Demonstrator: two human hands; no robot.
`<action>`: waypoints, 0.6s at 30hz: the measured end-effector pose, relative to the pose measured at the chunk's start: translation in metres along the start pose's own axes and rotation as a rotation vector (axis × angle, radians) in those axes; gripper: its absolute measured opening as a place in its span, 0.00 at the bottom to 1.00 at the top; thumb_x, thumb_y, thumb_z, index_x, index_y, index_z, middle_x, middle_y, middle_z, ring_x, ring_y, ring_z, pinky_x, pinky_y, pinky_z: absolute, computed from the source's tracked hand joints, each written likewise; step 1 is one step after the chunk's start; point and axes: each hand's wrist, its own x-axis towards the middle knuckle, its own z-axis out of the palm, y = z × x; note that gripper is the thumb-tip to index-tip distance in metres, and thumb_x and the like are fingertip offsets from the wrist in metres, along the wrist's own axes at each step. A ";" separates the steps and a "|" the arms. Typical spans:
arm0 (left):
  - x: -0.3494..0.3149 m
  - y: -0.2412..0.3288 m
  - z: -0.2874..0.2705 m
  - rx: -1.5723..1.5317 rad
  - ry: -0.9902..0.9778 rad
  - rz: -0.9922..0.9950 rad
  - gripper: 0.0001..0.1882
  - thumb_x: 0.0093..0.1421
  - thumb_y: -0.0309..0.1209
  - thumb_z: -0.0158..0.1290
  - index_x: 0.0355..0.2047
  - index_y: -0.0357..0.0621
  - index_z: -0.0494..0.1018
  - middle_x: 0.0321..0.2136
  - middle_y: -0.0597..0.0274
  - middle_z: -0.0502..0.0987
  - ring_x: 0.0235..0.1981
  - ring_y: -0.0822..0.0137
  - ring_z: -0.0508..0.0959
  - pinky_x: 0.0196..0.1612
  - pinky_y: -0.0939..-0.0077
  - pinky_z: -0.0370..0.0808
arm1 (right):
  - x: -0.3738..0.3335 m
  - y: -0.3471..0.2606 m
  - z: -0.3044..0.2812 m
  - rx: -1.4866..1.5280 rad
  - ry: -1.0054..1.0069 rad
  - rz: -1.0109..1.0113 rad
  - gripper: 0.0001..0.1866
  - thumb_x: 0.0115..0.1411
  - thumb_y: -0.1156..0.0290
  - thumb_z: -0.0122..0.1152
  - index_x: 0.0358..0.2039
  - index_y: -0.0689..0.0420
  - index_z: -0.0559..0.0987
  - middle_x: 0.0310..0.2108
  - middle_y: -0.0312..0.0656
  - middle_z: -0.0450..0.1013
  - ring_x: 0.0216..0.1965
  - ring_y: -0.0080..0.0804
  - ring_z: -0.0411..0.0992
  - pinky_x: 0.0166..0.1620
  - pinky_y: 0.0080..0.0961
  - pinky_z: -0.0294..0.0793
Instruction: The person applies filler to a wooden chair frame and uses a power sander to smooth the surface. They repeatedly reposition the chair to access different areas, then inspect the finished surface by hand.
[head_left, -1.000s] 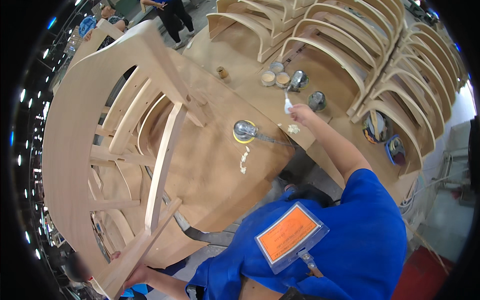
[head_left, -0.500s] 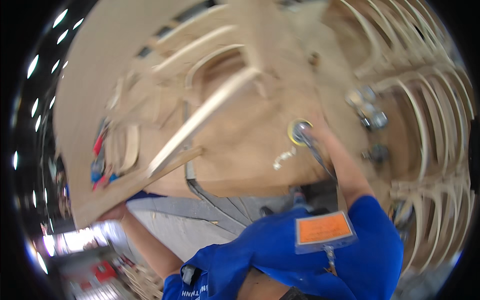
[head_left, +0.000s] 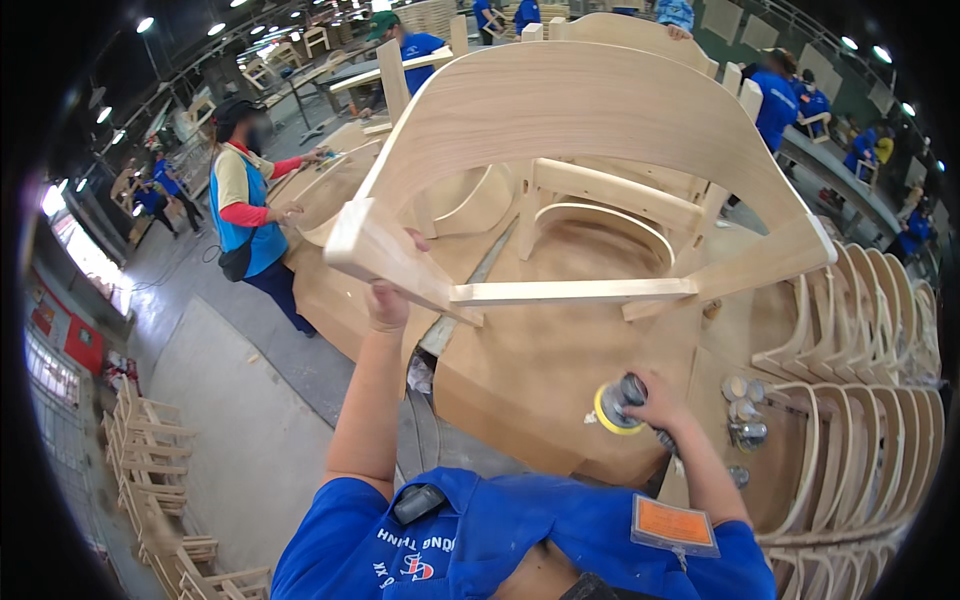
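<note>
A pale wooden chair frame [head_left: 600, 95] with a broad curved backrest spans the upper middle, tilted over a brown-covered table [head_left: 540, 400]. My left hand [head_left: 388, 305] is closed around the frame's thick left-hand piece, its fingertips showing on the far side. A straight crossbar [head_left: 570, 292] runs from near that piece toward the right. My right hand [head_left: 658, 400] grips a hand-held disc sander [head_left: 632, 388] with a yellow-edged pad. The sander is apart from the frame, low over the table's right part; whether its pad touches the table I cannot tell.
Curved wooden parts [head_left: 850, 310] stand in rows at the right, beside several metal cans or jars [head_left: 745, 410]. A co-worker in a blue vest [head_left: 245, 205] works at the table's left. More chair frames [head_left: 150, 460] are stacked at the lower left. Other people work farther back.
The chair frame has turned and now shows its whole curved backrest. My left hand has risen with it. The sander stays low at the right, and the view has swung and sharpened.
</note>
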 end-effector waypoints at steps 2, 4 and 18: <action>-0.014 0.001 0.000 -0.065 0.004 -0.002 0.50 0.44 0.72 0.51 0.50 0.36 0.62 0.37 0.56 0.71 0.39 0.65 0.73 0.42 0.69 0.70 | -0.027 -0.085 -0.044 0.102 0.043 -0.171 0.36 0.40 0.70 0.72 0.52 0.52 0.69 0.47 0.49 0.69 0.50 0.46 0.68 0.53 0.36 0.68; -0.028 0.004 -0.001 -0.119 -0.016 -0.006 0.53 0.42 0.70 0.55 0.52 0.35 0.61 0.38 0.57 0.71 0.40 0.66 0.72 0.43 0.69 0.71 | -0.049 -0.163 -0.089 -0.143 0.277 -0.454 0.36 0.41 0.71 0.71 0.53 0.52 0.68 0.46 0.47 0.68 0.49 0.45 0.68 0.53 0.35 0.68; -0.079 0.041 -0.001 -0.247 -0.103 0.004 0.55 0.34 0.40 0.70 0.61 0.38 0.55 0.39 0.57 0.75 0.41 0.62 0.77 0.46 0.70 0.72 | 0.049 -0.488 -0.134 -1.022 0.634 -0.192 0.36 0.50 0.61 0.66 0.60 0.35 0.63 0.49 0.51 0.66 0.52 0.49 0.67 0.53 0.39 0.69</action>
